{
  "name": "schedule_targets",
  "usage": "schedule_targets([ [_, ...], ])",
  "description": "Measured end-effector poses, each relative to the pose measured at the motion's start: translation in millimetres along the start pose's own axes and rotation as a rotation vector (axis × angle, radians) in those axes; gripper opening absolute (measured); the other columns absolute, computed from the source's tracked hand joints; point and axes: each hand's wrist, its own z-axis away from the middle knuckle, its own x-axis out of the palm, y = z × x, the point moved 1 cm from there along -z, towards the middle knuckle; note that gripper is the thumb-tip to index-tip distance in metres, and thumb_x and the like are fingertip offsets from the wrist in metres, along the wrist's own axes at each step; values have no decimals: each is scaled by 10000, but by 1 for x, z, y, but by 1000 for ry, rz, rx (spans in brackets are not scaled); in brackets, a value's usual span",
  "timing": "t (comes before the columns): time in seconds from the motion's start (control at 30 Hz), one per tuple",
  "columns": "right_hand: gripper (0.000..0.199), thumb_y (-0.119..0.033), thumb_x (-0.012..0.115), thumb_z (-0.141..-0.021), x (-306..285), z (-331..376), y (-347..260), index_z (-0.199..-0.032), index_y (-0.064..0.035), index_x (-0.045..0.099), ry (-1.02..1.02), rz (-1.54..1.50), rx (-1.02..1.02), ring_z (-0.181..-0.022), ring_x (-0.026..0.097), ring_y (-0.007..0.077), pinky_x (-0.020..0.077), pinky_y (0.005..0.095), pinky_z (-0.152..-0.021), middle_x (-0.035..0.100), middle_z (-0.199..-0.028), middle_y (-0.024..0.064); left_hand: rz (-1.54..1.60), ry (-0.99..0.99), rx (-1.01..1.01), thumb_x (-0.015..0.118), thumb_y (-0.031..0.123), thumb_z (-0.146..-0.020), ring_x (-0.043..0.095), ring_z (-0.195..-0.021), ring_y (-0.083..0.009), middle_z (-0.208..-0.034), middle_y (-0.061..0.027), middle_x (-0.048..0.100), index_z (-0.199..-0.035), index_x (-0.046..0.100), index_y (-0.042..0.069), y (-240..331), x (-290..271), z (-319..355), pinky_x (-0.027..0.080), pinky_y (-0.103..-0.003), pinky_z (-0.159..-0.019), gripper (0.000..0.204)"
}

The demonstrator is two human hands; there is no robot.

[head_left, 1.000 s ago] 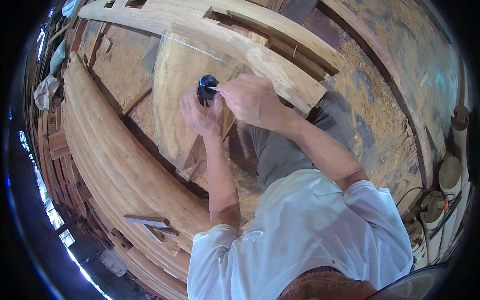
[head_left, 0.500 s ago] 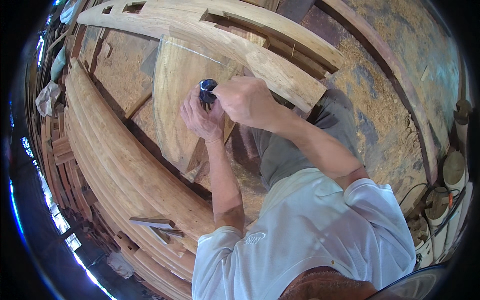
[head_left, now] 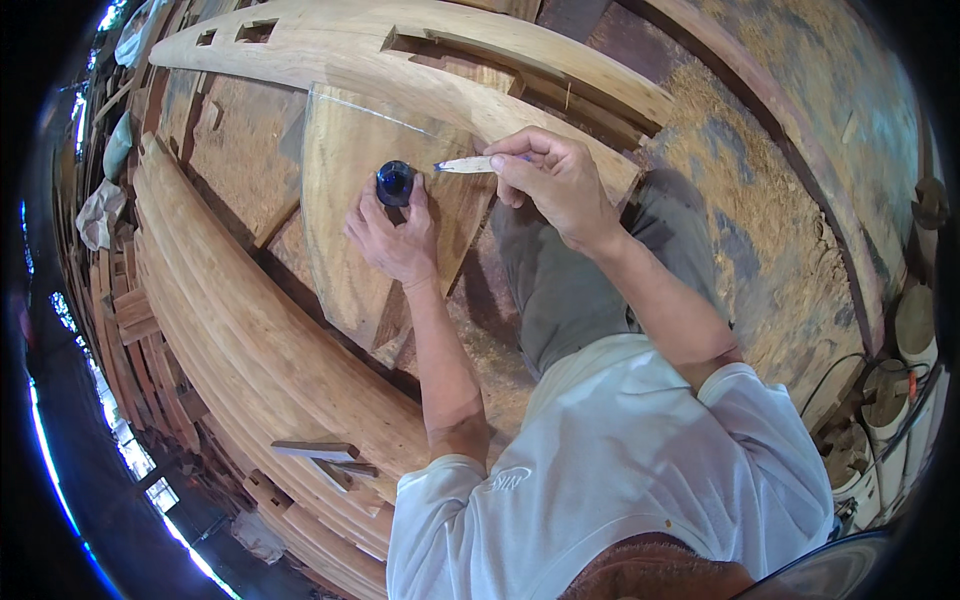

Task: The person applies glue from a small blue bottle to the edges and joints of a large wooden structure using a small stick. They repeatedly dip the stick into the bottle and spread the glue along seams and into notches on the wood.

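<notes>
My left hand grips a small dark blue jar by its sides, its round mouth facing up. Just to the right, my right hand pinches a thin pale wooden stick between thumb and fingers. The stick's tip is stained dark blue and points left toward the jar, a short gap away from it. Beneath both hands lies a broad wooden board with a pale line drawn near its far edge.
A long curved timber with cut mortises lies beyond the board. Several curved beams are stacked at the left, with a wooden try square on them. Sawdust covers the floor at right, near white tubs.
My right hand has drawn back to the right from the jar, bringing the stick's stained tip into sight. The jar has shifted slightly left and stays in my left hand.
</notes>
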Motion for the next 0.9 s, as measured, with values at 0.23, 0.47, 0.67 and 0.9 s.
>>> schedule_targets([
  [0.23,200,-126,678,-1027,-13,4,2,-1089,64,693,49,-81,-22,-704,619,90,495,260,-630,683,-800,57,26,-108,-126,906,404,-810,642,-1035,-401,-1092,-173,701,-1172,712,11,-4,1,-12,497,-504,-934,569],
  [0.47,178,-42,676,-1014,-51,-26,-36,-1165,48,707,172,113,-79,-734,633,78,531,253,-688,704,-850,49,180,-211,-317,917,365,-806,650,-1116,-376,-1241,-215,673,-1310,647,-40,-13,-6,-8,504,-497,-982,700],
  [0.67,226,-74,674,-1017,-129,-94,-107,-1212,31,720,343,226,-210,-727,654,79,546,240,-676,731,-857,44,452,-99,-107,729,208,-992,653,-1204,-292,-1355,-207,648,-1431,574,-56,26,-36,-114,510,-421,-1055,535],
  [0.9,232,-99,658,-1047,-148,-152,-114,-1224,46,695,438,62,-70,-733,663,124,544,287,-669,711,-837,63,818,-591,121,794,304,-964,737,-1073,-309,-1232,-233,723,-1345,617,-68,186,188,-337,579,-406,-914,561],
])
